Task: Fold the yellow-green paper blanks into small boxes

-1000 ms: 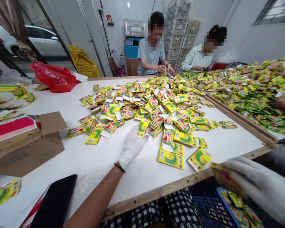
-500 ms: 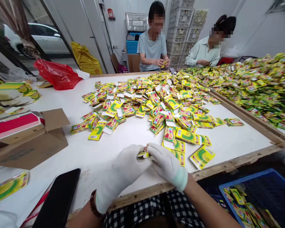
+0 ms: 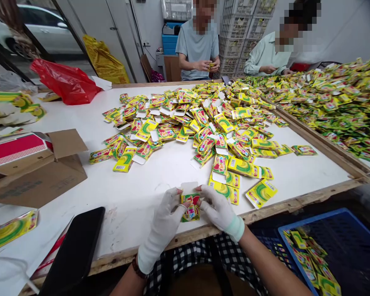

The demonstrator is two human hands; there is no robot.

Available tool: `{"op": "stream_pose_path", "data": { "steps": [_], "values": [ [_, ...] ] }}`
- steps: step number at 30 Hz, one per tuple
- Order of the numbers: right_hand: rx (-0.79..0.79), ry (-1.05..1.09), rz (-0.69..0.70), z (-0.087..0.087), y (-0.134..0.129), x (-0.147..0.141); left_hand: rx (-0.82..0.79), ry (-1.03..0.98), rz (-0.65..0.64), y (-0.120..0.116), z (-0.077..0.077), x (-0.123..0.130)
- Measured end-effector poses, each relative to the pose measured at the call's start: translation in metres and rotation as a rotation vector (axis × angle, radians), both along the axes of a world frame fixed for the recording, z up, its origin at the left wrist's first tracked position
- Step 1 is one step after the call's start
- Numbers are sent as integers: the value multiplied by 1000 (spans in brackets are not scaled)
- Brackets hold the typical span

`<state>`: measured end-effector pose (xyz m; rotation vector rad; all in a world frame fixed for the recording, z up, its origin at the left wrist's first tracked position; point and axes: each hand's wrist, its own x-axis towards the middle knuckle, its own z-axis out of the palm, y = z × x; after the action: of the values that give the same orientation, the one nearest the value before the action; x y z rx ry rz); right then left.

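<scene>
Between my two gloved hands is a small green, yellow and red printed box (image 3: 190,209), its white flap (image 3: 189,186) standing out at the far end. My left hand (image 3: 169,216) pinches its left side with bare thumb and fingertip. On the right side, my right hand (image 3: 217,209) grips the edge in the same way. Both hands are at the near edge of the white table (image 3: 135,201). Just beyond them lies a loose heap of similar small boxes (image 3: 179,119), several with white flaps sticking out.
A black phone (image 3: 72,248) and an opened brown carton (image 3: 43,181) are at left. A red plastic bag (image 3: 68,84) lies farther back. Wooden strips (image 3: 320,144) divide off a larger pile (image 3: 342,107). A blue crate (image 3: 342,242) stands low at right. Two people (image 3: 199,45) work across the table.
The box was mostly hidden between my closed hands; now its printed face is turned up and my hands have moved apart to its two sides. The view has tipped slightly downward.
</scene>
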<state>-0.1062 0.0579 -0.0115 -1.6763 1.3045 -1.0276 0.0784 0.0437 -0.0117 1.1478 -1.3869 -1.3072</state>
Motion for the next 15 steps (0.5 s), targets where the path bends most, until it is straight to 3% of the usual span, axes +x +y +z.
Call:
{"op": "stream_pose_path", "data": {
  "steps": [4,7,10,12,15],
  "values": [
    [47,-25,120,8,-7,-3,-22,-86,-91,-4,7,9],
    [44,-136,68,6,-11,1,-22,-125,-68,-8,10,14],
    [53,-242,50,5,-14,5,58,-31,-41,-9,12,14],
    [-20,-133,53,9,-14,4,49,-33,-40,-6,11,12],
    [-140,24,60,19,-10,2,-107,-185,-16,3,12,11]
  ]
}}
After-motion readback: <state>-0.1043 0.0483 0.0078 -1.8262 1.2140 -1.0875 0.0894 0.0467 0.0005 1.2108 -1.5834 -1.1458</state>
